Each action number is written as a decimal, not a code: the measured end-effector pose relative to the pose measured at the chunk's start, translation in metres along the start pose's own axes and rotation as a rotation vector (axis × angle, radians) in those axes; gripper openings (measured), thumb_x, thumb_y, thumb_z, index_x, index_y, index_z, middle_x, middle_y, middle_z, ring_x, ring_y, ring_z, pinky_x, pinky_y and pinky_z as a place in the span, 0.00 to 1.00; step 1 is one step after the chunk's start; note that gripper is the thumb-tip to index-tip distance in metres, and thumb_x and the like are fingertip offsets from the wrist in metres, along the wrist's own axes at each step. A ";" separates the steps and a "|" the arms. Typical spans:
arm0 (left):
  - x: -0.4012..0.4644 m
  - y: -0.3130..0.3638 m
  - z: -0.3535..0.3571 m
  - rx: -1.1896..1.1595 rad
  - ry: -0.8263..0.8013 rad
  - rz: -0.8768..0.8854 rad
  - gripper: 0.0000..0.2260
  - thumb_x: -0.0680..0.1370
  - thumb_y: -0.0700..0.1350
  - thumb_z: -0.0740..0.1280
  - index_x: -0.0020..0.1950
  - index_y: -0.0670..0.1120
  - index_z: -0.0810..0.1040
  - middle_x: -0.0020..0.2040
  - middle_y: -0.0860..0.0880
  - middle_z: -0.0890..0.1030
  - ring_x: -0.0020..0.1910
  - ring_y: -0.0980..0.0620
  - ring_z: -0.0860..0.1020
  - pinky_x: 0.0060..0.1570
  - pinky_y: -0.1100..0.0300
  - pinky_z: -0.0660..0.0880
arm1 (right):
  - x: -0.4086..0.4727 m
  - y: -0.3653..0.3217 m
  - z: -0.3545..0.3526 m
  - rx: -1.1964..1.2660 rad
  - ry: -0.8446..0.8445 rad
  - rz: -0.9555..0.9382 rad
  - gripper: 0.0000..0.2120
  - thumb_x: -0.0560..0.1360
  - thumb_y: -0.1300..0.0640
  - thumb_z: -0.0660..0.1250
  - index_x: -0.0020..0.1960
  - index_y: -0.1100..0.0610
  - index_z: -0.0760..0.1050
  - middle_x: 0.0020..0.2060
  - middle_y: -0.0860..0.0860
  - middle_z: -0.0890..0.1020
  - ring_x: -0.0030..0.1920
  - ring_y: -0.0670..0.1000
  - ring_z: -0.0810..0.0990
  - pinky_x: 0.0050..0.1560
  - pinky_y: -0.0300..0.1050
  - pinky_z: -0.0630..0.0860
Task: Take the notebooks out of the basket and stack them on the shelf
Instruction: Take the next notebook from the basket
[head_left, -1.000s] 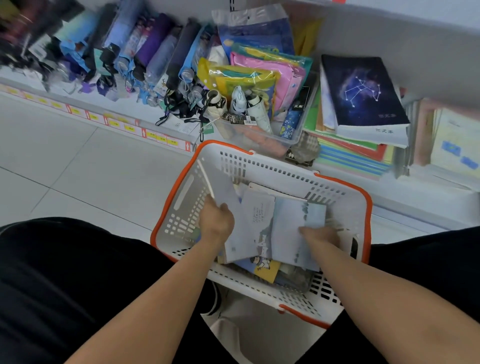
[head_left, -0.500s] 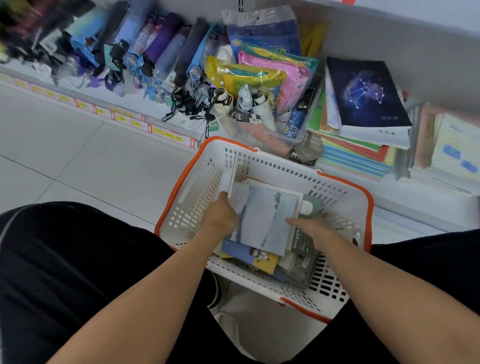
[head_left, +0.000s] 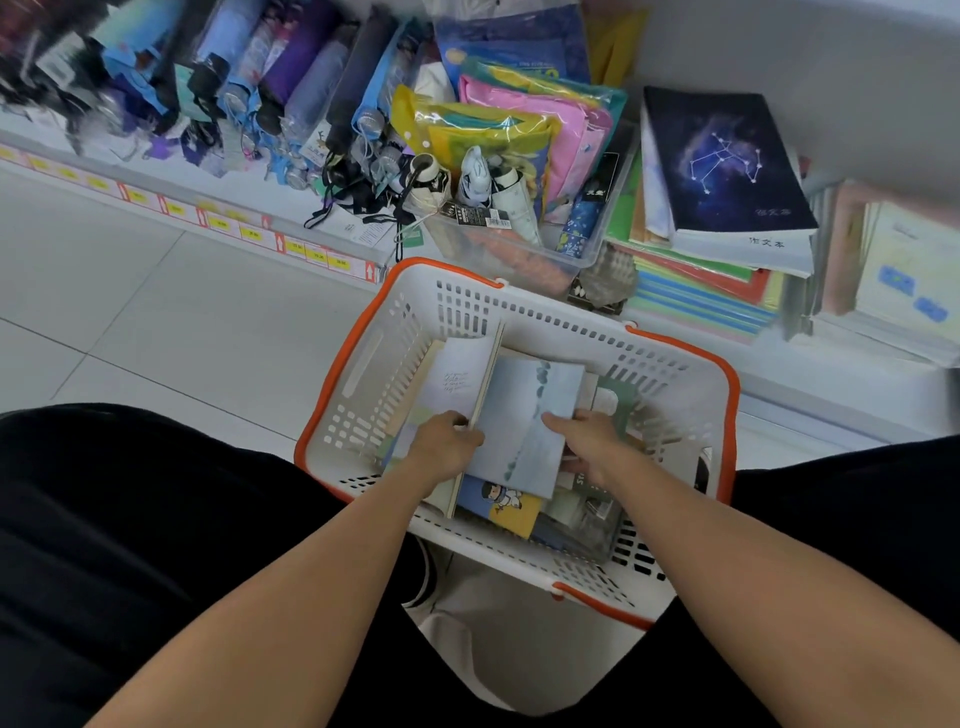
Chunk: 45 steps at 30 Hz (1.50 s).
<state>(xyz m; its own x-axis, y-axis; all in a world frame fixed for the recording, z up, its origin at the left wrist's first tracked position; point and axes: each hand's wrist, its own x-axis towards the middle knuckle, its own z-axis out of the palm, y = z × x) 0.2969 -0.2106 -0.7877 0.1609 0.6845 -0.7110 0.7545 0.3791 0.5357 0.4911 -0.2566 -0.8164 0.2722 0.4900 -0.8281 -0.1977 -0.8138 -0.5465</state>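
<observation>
Inside the basket (head_left: 363, 364) the left hand (head_left: 447, 447) pinches a pale notebook (head_left: 460, 382) on edge, apparently to free it; the right hand (head_left: 589, 434) presses the blue notebook (head_left: 524, 421) flat, its grip partly hidden.

Perforated plastic basket (head_left: 457, 306); matt paper notebooks (head_left: 524, 426); floor tiles (head_left: 156, 322) smooth, perhaps glazed.

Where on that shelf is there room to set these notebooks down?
Hardly any bare shelf shows. The dark constellation notebook tops a usable stack; umbrellas and a clear bin crowd the left, pale booklets the right. The floor is open.
</observation>
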 end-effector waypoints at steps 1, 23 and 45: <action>0.001 0.001 0.002 0.022 0.007 0.008 0.22 0.80 0.49 0.62 0.72 0.42 0.68 0.67 0.44 0.74 0.63 0.44 0.73 0.56 0.57 0.70 | 0.000 -0.006 0.000 -0.090 0.008 -0.081 0.12 0.77 0.56 0.71 0.57 0.61 0.78 0.49 0.57 0.84 0.43 0.55 0.83 0.41 0.51 0.83; 0.010 0.007 0.011 -0.108 0.125 0.016 0.15 0.78 0.47 0.64 0.33 0.51 0.64 0.33 0.49 0.72 0.36 0.50 0.72 0.39 0.59 0.69 | 0.010 0.008 -0.021 -0.061 0.094 -0.074 0.09 0.75 0.58 0.73 0.52 0.60 0.76 0.51 0.57 0.83 0.51 0.58 0.83 0.52 0.54 0.81; 0.061 -0.052 -0.012 -0.041 0.073 -0.339 0.36 0.70 0.52 0.76 0.72 0.39 0.68 0.69 0.38 0.72 0.67 0.40 0.73 0.66 0.47 0.72 | 0.000 0.041 -0.060 0.176 0.357 0.205 0.19 0.70 0.62 0.76 0.59 0.65 0.77 0.54 0.62 0.82 0.50 0.61 0.83 0.46 0.56 0.81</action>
<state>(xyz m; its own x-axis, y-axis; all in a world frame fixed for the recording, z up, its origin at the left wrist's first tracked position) 0.2594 -0.1811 -0.8533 -0.1411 0.5578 -0.8179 0.7307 0.6161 0.2941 0.5394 -0.3089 -0.8315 0.5126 0.1604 -0.8435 -0.4301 -0.8023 -0.4139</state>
